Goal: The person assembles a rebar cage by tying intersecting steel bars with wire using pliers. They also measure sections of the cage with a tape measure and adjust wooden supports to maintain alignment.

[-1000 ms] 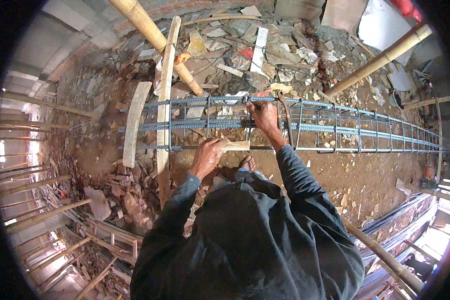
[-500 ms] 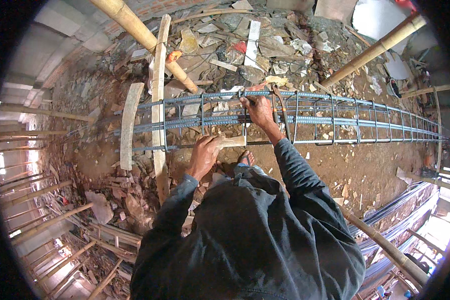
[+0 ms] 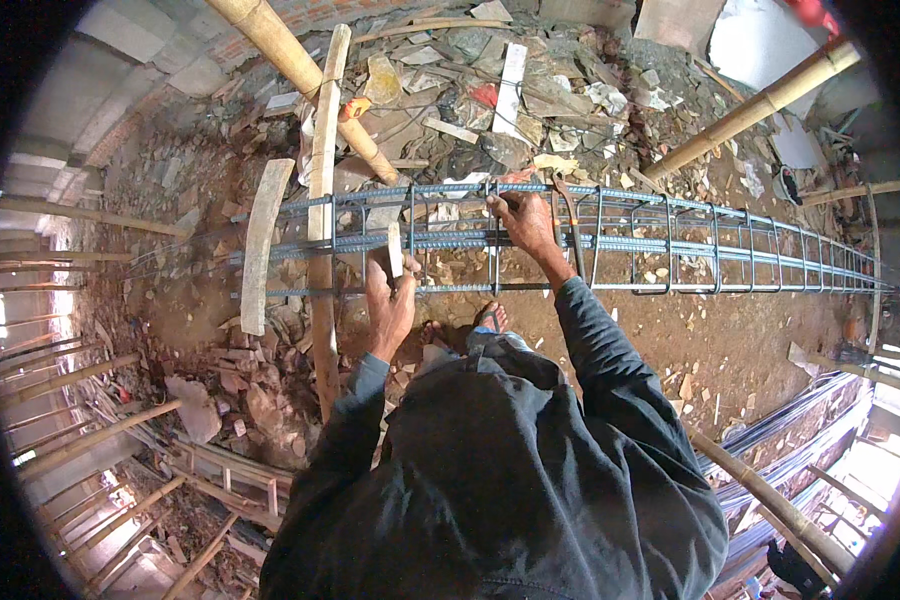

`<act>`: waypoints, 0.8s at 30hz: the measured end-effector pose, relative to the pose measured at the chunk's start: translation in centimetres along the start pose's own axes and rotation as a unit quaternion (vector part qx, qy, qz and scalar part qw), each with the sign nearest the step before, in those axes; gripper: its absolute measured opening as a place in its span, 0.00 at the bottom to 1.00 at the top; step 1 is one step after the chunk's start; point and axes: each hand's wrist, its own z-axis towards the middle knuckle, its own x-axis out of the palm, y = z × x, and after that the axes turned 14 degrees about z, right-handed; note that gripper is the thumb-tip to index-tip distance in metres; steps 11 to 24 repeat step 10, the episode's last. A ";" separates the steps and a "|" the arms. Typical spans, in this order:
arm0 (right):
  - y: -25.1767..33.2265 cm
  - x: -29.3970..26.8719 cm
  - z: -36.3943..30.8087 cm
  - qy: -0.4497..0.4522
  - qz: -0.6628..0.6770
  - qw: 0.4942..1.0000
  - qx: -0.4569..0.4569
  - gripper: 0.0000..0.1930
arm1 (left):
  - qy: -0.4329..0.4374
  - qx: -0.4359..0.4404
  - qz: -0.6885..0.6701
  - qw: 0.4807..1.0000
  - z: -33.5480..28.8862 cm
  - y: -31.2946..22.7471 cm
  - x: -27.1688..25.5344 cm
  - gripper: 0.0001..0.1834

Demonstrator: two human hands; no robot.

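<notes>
A long rebar cage (image 3: 760, 247) of ribbed bars and square stirrups stretches across in front of me. My left hand (image 3: 390, 312) is closed on a short wooden stick (image 3: 394, 250), which points up over the cage's near side. At the far top bar, my right hand (image 3: 530, 225) has its fingers pinched on a steel stirrup (image 3: 495, 255); the fingertips are partly hidden. Just right of that hand, pincers (image 3: 568, 205) with dark and orange handles hang over the far bar.
A wooden plank (image 3: 322, 190) supports the cage's left part, with a shorter board (image 3: 267, 250) beside it. Bamboo poles (image 3: 760, 105) slant in at the back. Rubble (image 3: 450, 75) covers the far ground. An orange tape measure (image 3: 354, 108) rests by the left pole. Bundled rods (image 3: 790, 430) lie at right.
My left hand has shifted left and turned the wooden stick from lying along the near bar to pointing up. The right hand stays at the stirrup.
</notes>
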 end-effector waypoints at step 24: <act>0.2 -0.6 -1.8 -0.101 0.018 0.988 -0.118 0.28 | 0.137 -0.214 -0.031 0.967 -4.6 1.4 3.5 0.32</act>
